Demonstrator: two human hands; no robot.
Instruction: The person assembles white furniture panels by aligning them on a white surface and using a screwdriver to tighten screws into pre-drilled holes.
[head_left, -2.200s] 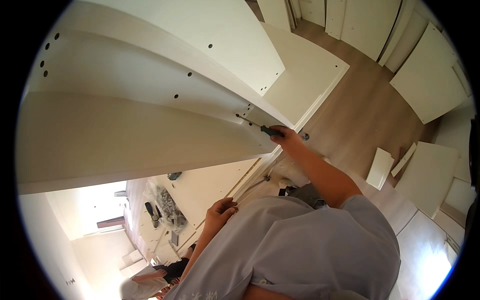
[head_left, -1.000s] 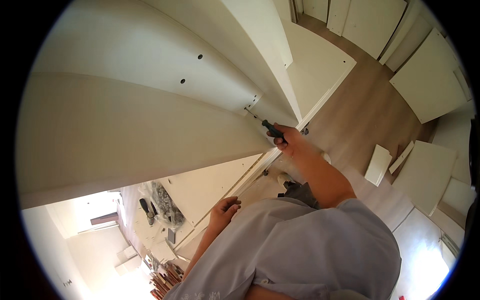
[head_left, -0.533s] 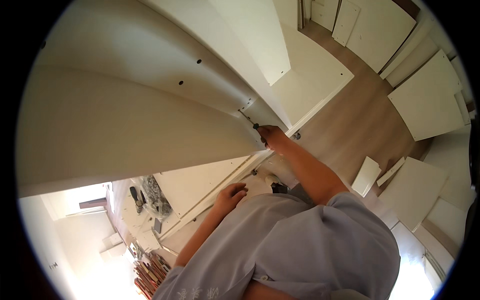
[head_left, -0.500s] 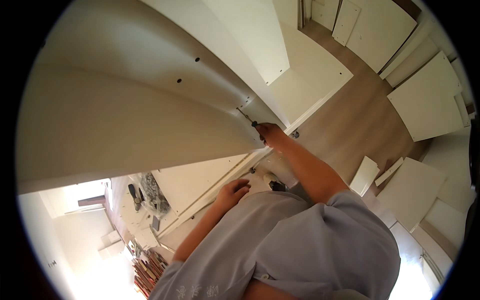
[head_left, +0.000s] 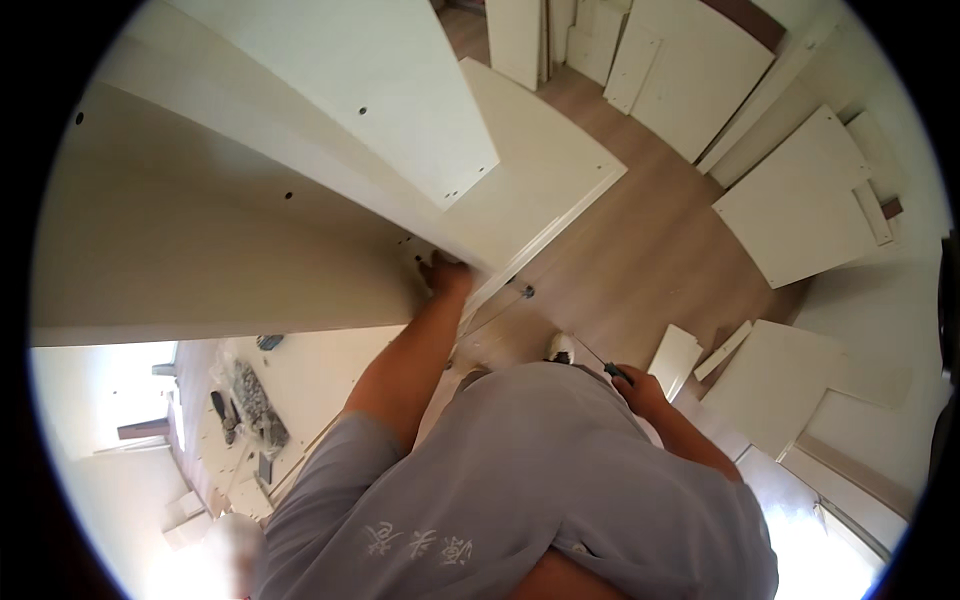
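My left hand (head_left: 447, 276) reaches up to the lower corner of a big white furniture panel (head_left: 200, 250), with its fingers curled against the edge beside some small drilled holes. My right hand (head_left: 637, 388) is drawn back near my side and grips a screwdriver (head_left: 600, 362); the thin shaft points up and left, away from the panel. A second white panel (head_left: 350, 90) with drilled holes stands behind the first. Another white board (head_left: 545, 180) lies flat on the wooden floor below them.
Several loose white boards (head_left: 800, 210) lean and lie at the right, with smaller pieces (head_left: 675, 360) near my feet. My white shoe (head_left: 560, 347) shows below the panel. Bags of small hardware (head_left: 255, 400) rest on a board at lower left.
My right hand left the panel corner and pulled back to my side with the screwdriver. My left hand rose from near my body to that corner. The view shifted right.
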